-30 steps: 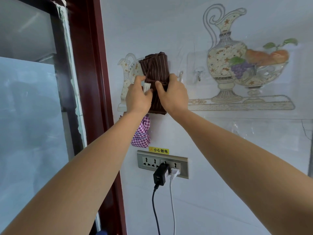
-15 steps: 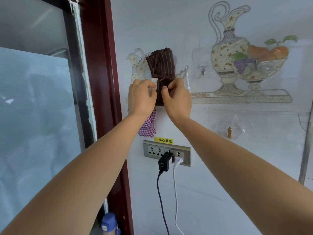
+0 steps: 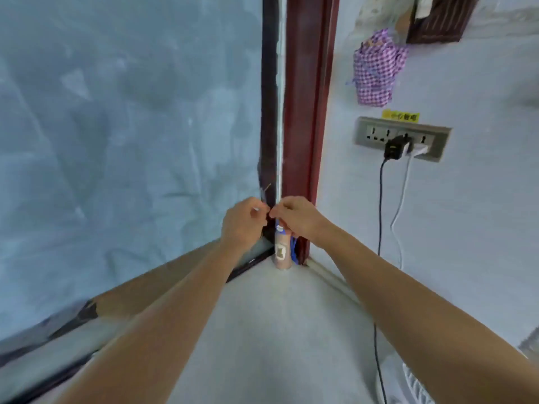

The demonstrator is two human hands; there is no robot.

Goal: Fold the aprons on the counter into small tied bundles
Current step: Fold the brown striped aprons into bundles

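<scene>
The brown striped apron bundle (image 3: 437,21) hangs upright on the wall, well above and right of your 2 hands, left hand (image 3: 243,220) and right hand (image 3: 294,215), both curled with fingertips nearly touching, holding nothing I can make out, the right one nearer it.

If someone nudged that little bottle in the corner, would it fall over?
Probably. The bottle looks tall and narrow, so it may tip easily, though the frame close behind might catch it. It seems small, so likely light.
</scene>
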